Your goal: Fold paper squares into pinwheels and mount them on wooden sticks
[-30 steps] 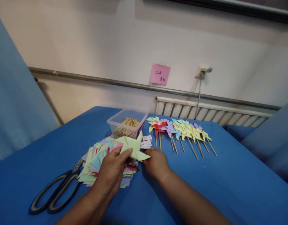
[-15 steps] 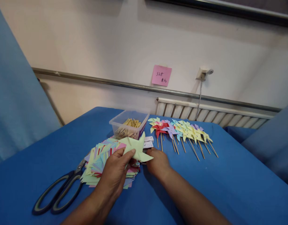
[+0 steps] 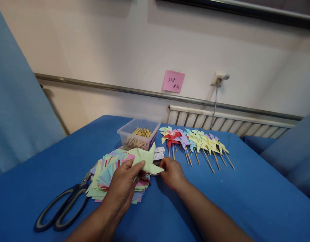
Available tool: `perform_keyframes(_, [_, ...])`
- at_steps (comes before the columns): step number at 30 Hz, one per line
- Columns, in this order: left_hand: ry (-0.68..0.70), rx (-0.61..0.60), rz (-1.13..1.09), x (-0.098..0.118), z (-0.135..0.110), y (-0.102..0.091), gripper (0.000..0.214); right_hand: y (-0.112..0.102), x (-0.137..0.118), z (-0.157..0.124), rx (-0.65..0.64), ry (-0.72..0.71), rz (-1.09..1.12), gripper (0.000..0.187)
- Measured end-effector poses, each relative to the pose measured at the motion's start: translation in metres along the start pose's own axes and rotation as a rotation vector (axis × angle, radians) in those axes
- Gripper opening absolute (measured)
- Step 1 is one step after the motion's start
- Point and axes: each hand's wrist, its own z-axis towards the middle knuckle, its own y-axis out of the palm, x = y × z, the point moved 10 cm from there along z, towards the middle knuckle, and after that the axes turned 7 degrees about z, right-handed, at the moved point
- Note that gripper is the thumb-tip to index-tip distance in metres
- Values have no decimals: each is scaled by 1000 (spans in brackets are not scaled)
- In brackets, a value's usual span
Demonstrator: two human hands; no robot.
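Observation:
My left hand (image 3: pixel 127 178) grips a pale green paper pinwheel (image 3: pixel 145 159) by its folded middle, thumb on top. The pinwheel's points spread out over a pile of coloured paper pieces (image 3: pixel 108 181). My right hand (image 3: pixel 171 173) is just right of the pinwheel, near its lower right point, with its fingers pinched together. Whatever is between those fingertips is too small or hidden to make out. Small white boxes (image 3: pixel 159 155) stand directly behind the right fingers, partly covered by the pinwheel.
Large dark-handled scissors (image 3: pixel 71 201) lie left of the pile. Behind it stands a clear plastic box (image 3: pixel 124 134) of short wooden sticks (image 3: pixel 142 132). Finished pinwheels on sticks (image 3: pixel 195 141) lie at the back right of the blue-covered table (image 3: pixel 233 198). A radiator (image 3: pixel 192 117) is behind.
My right hand has shifted slightly right, and its pinched fingertips show more clearly beside the boxes. The left hand and its pinwheel have hardly moved.

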Motion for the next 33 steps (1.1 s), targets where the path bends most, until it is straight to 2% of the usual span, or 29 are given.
perform_keyframes(6, [2,-5,27,-5,3,-2,17,-2,15,-1,39,50,65,7])
perform_keyframes(11, [-21,-39,61,-11,0,4,20,-23,39,-31,3,98,56,9])
perform_keyframes(14, [-52,-44,79,-21,-5,8,22,-34,52,-51,-48,127,-47,6])
perform_keyframes(17, [-51,-77,95,-30,-8,16,21,-40,58,-59,-69,119,-112,8])
perform_keyframes(23, [-63,-90,137,-41,-7,23,22,-44,74,-53,-99,121,113,11])
perform_keyframes(25, [-64,-91,148,-41,-8,24,21,-51,69,-52,-106,69,130,12])
perform_keyframes(30, [-97,-113,160,-43,-10,27,18,-55,31,-61,-228,-149,63,19])
perform_keyframes(33, [-115,-116,155,-43,-11,29,19,-50,24,-62,-262,-161,-4,18])
